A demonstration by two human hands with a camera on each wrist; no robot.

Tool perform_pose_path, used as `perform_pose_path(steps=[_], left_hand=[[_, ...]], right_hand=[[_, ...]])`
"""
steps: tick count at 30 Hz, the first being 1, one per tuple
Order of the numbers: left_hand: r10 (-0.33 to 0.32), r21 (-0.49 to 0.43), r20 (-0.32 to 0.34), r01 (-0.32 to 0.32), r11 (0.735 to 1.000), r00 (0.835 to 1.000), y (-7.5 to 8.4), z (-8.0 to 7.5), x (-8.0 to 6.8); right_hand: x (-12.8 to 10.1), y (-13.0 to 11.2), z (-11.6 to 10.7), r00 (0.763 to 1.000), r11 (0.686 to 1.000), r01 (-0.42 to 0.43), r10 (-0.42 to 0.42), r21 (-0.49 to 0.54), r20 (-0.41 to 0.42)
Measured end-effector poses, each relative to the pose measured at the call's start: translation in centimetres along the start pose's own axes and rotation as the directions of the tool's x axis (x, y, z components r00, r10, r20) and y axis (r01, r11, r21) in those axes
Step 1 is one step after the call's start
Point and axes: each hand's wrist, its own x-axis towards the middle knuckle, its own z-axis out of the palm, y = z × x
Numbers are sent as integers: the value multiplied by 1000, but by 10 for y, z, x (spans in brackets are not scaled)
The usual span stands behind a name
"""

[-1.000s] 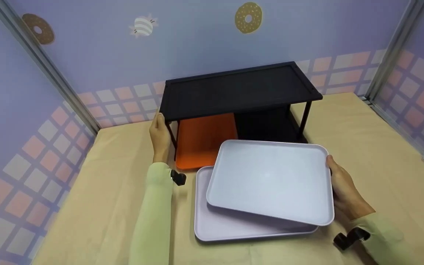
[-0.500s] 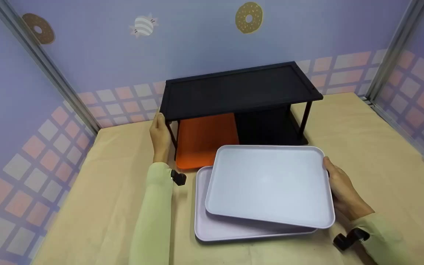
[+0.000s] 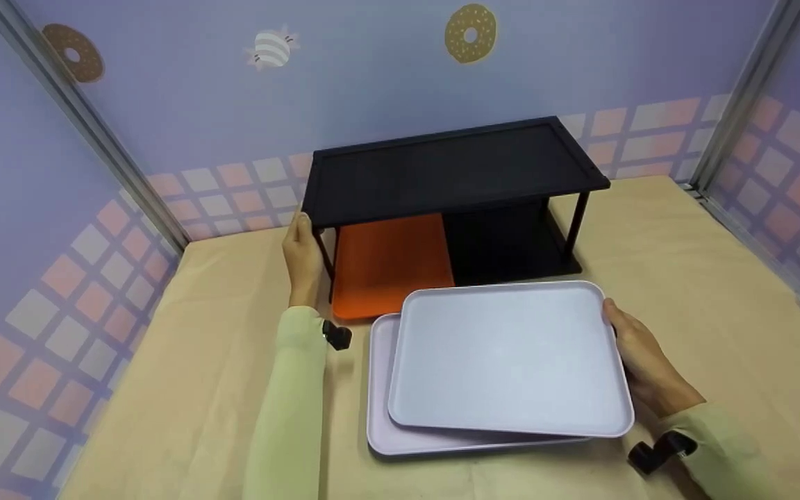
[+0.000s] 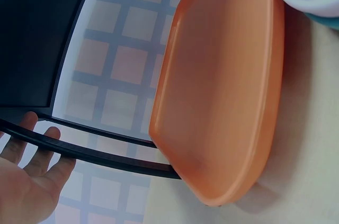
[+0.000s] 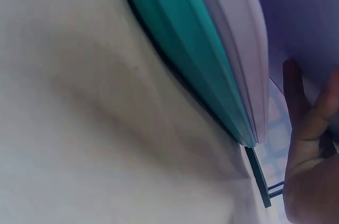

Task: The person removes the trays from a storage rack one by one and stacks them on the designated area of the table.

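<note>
My right hand (image 3: 617,328) grips the right rim of a white tray (image 3: 511,357), thumb on top. The tray is tilted a little over a pale lilac tray (image 3: 385,417) lying on the table. In the right wrist view the white rim (image 5: 241,49) sits over a teal edge (image 5: 180,44), with my fingers (image 5: 310,128) beside it. My left hand (image 3: 301,244) rests on the front left corner of a black two-level rack (image 3: 455,167), fingers (image 4: 50,147) straight against its rail. An orange tray (image 3: 389,267) lies on the rack's lower level at the left and sticks out in front.
The rack stands at the back of a tan-covered table (image 3: 705,264), close to the lilac tiled wall (image 3: 233,187). Walls with metal posts (image 3: 733,97) close in the left and right sides. The rack's top shelf and the lower right bay show nothing on them.
The white tray in my right hand has come down and a little toward me, flattening onto the lilac tray. My left hand has stayed on the rack's corner.
</note>
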Motion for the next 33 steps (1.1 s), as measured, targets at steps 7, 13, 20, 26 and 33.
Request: perform_pose_path(steps=[7, 13, 20, 26, 33], left_hand=[[-3, -7, -6, 3, 1000, 1000, 0, 1, 1], [-13, -26, 4, 13, 1000, 1000, 2, 1, 0], [-9, -16, 1, 9, 1000, 1000, 1, 1, -1], [5, -10, -11, -5, 1000, 1000, 1, 2, 0], [5, -7, 2, -5, 1000, 1000, 0, 0, -1]], right_hand=[[0, 0, 0, 1000, 1000, -9, 9, 0, 13], [0, 0, -1, 998, 999, -21, 23, -29, 54], [0, 2, -2, 996, 997, -57, 60, -51, 64], [-2, 1, 0, 994, 996, -88, 89, -28, 63], [1, -4, 0, 995, 998, -55, 54, 15, 78]])
